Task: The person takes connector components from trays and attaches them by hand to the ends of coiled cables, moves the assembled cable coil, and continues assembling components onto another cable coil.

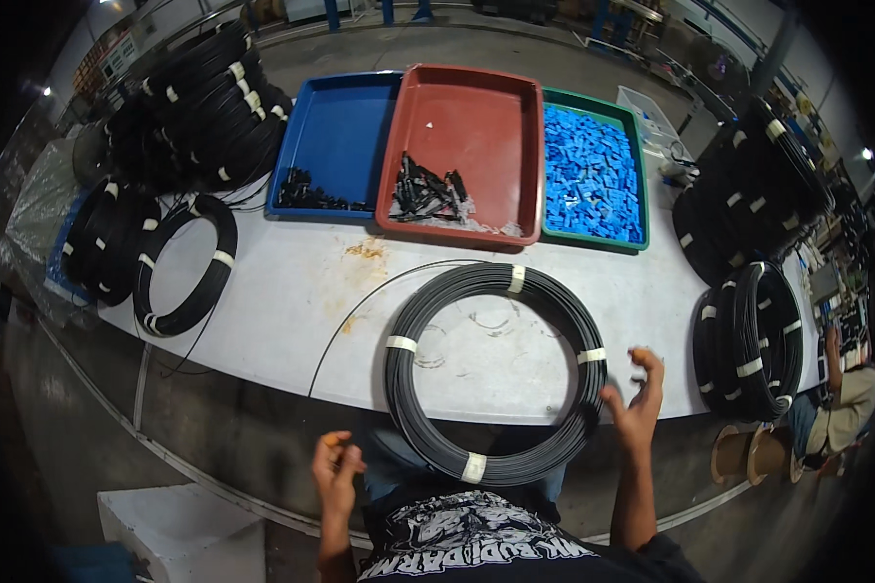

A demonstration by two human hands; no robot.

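Note:
In front of me a coil of black cable (pixel 400 389), bound with several pale tape bands, lies on the table with its near side over the front edge. One loose cable end (pixel 345 319) curves off to its left and over the edge. My right hand (pixel 636 406) is beside the coil's right side, thumb and fingers apart, holding nothing; whether the thumb touches the cable I cannot tell. Off the coil's lower left, in front of the table, my left hand (pixel 335 474) is raised with loosely bent fingers and nothing in it. Something orange covers one of its fingertips.
Behind the coil stand a blue tray (pixel 335 117) with small black parts, a red tray (pixel 472 117) with black pieces, and a green tray (pixel 642 194) of blue pieces. Cable coils pile up left (pixel 214 107) and right (pixel 739 194). A person (pixel 846 408) is at far right.

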